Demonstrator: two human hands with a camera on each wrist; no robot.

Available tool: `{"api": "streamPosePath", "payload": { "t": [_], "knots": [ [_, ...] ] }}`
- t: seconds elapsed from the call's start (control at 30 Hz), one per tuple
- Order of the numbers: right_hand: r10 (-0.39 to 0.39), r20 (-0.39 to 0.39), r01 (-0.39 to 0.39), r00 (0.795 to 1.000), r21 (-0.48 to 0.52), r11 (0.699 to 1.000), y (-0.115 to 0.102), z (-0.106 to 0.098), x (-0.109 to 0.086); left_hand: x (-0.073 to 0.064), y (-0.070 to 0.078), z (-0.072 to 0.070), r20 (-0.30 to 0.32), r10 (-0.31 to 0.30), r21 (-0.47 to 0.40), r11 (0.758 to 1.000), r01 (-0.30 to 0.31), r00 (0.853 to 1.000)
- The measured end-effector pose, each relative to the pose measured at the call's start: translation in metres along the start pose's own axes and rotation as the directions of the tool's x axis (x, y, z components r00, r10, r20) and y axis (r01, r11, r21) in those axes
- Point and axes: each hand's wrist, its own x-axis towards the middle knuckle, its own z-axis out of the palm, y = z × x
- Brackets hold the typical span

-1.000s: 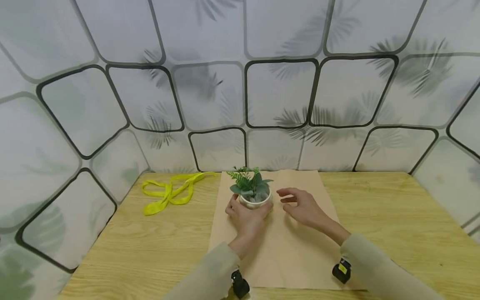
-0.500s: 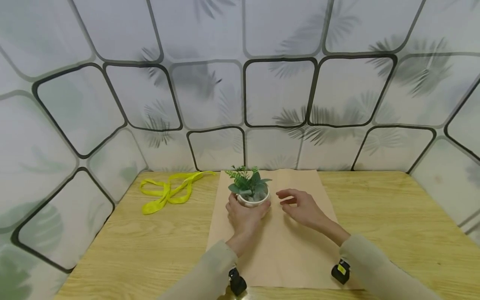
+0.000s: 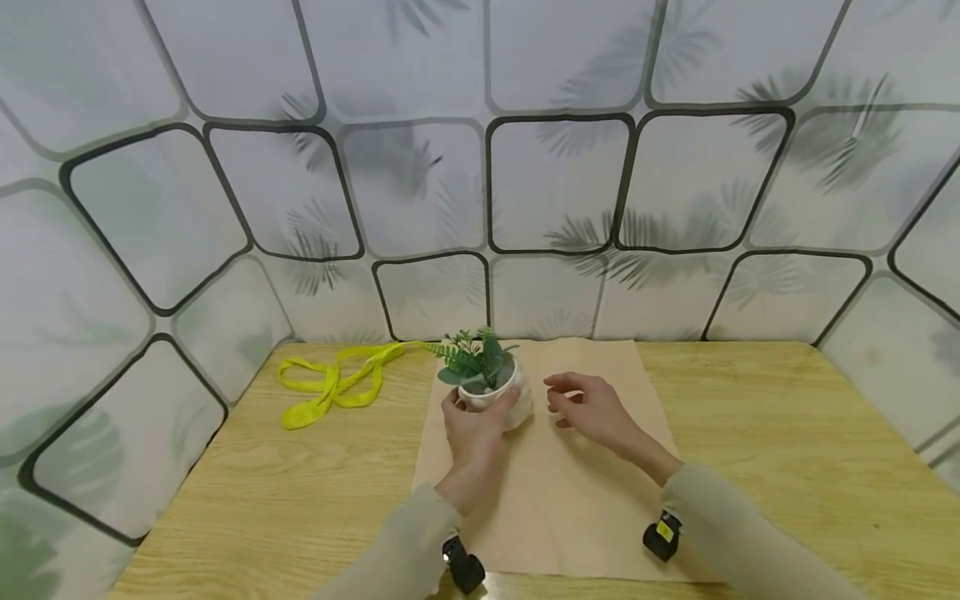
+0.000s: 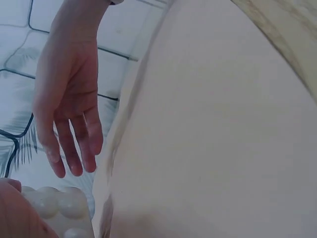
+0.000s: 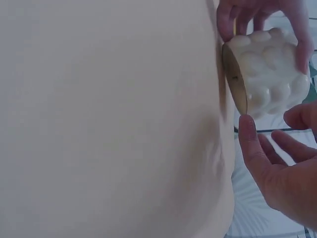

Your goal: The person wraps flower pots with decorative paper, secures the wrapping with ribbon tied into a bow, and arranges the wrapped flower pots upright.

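1. Across the wood-grained bench (image 3: 765,442), a sheet of brown paper (image 3: 577,500) runs from the far edge toward the near one; a patterned backdrop (image 3: 420,183) with rounded outlines and leaf prints rises behind and at both sides.
2. Near the bench's far left corner, a looped yellow ribbon (image 3: 333,392) lies beside the paper, well apart from both hands.
3. Toward the bench's far edge, over the paper, the white pot (image 5: 270,67) tilts to the left, its green plant (image 3: 476,362) leaning likewise.
4. The left hand (image 3: 476,429) has its grip curled round the pot, hiding part of its near side in the head view.
5. The right hand (image 3: 596,410) hangs just beside the pot, its grip loosely curved and holding nothing.
6. The right wrist view shows the pot's base and knobbed wall; the head view shows the rim and foliage.
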Motion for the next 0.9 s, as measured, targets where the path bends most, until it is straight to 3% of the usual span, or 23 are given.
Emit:
{"api": "streamPosePath", "payload": {
  "t": [0.2,0.4,0.57,0.9],
  "knots": [
    [0.117,0.067,-0.129,0.991,0.214,0.968,-0.007,0.015,0.012,0.0,0.002,-0.007,0.002,-0.041,-0.089,0.995,0.041,0.999],
    [0.14,0.099,-0.168,0.985,0.387,0.907,-0.014,0.028,0.02,-0.001,0.002,-0.013,-0.005,-0.06,-0.142,0.988,0.059,0.998],
    [0.161,0.099,-0.188,0.982,0.434,0.881,-0.017,0.032,0.022,-0.001,0.004,-0.014,-0.021,-0.083,-0.213,0.974,0.076,0.996],
    [0.182,0.114,-0.214,0.977,0.437,0.873,-0.018,0.034,0.022,-0.005,0.006,-0.016,-0.022,-0.085,-0.258,0.963,0.076,0.996]
  ]
}}
